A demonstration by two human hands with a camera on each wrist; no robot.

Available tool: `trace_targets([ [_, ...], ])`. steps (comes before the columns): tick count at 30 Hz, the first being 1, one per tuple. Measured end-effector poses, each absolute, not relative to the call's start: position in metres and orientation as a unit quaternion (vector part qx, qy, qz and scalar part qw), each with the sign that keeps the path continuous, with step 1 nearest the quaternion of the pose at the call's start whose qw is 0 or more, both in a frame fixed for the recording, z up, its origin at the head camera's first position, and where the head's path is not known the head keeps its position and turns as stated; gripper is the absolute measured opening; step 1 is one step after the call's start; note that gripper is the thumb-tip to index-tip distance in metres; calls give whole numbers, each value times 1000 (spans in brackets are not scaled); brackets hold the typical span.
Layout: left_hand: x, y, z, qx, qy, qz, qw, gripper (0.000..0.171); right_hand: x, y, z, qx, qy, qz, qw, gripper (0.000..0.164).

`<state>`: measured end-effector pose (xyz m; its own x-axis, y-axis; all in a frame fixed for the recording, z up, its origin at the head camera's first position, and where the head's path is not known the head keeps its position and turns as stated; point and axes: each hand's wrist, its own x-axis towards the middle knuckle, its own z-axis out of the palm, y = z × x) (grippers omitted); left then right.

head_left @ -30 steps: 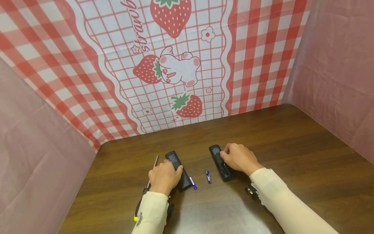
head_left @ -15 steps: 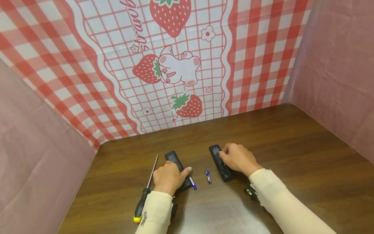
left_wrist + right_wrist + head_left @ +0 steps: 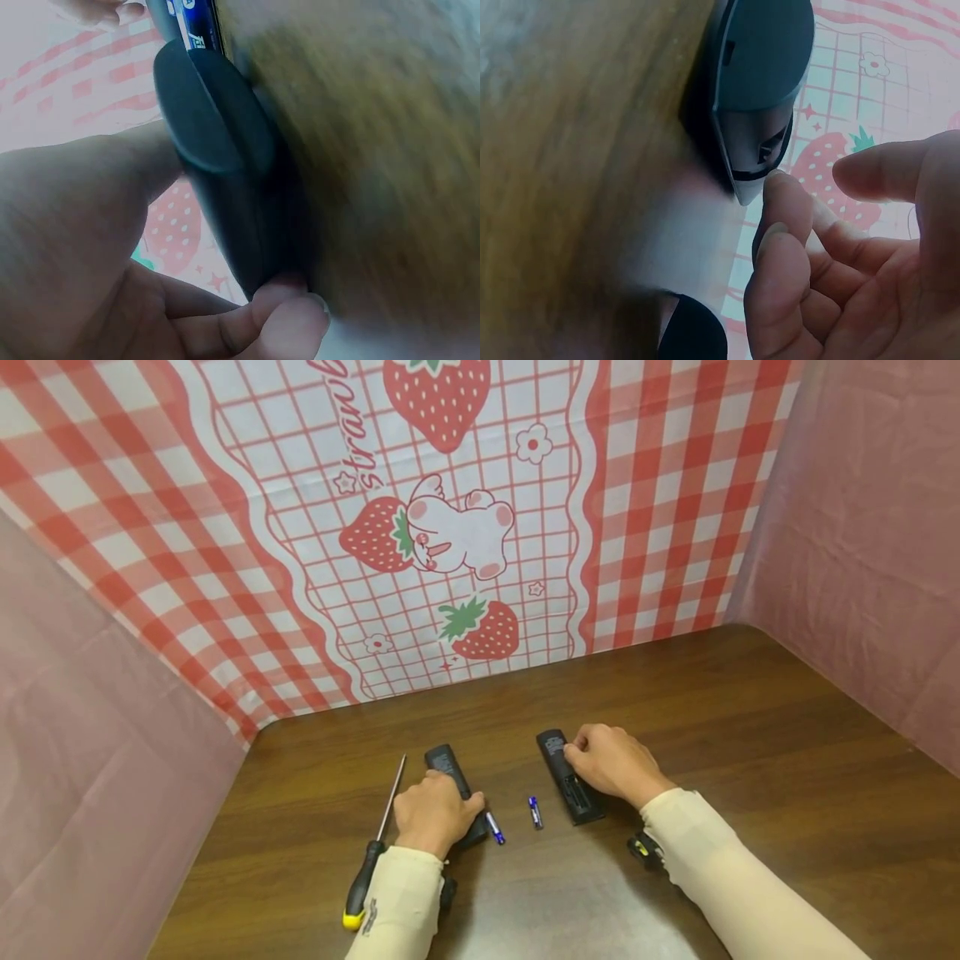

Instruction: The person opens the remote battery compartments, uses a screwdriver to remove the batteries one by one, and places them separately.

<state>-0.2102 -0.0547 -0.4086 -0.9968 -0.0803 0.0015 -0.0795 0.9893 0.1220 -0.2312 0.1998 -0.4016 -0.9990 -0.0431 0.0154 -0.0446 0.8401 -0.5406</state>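
Note:
Two black remote controls lie back side up on the table. My left hand (image 3: 435, 814) grips the left remote control (image 3: 444, 762), thumb over its right side, fingertips at the other edge in the left wrist view. My right hand (image 3: 615, 764) rests at the right edge of the other remote control (image 3: 561, 777), whose battery compartment is uncovered. In the right wrist view its fingers (image 3: 780, 277) are loosely curled at that edge, the thumb apart. A blue-and-silver battery (image 3: 495, 828) lies beside the left remote control, another battery (image 3: 535, 812) between the two.
A screwdriver (image 3: 367, 877) with a black-and-yellow handle lies left of my left forearm. A dark rounded piece (image 3: 694, 330) shows below my fingers in the right wrist view. A strawberry-patterned cloth (image 3: 465, 543) hangs behind the wooden table (image 3: 675, 693); pink cloth hangs on both sides.
My left hand has shifted slightly right and its thumb has moved outward across the left remote control, baring the screwdriver's handle. My right hand has stayed almost still.

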Motion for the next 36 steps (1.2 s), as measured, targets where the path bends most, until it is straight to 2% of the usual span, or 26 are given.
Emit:
trace_targets([
  [9,-211,-59,-409,29,-997,-74,24,63,-232,201,-402,24,-960,280,4,26],
  [36,-205,-69,-409,3,-993,-86,82,46,-229,199,-402,27,-961,276,6,24],
])
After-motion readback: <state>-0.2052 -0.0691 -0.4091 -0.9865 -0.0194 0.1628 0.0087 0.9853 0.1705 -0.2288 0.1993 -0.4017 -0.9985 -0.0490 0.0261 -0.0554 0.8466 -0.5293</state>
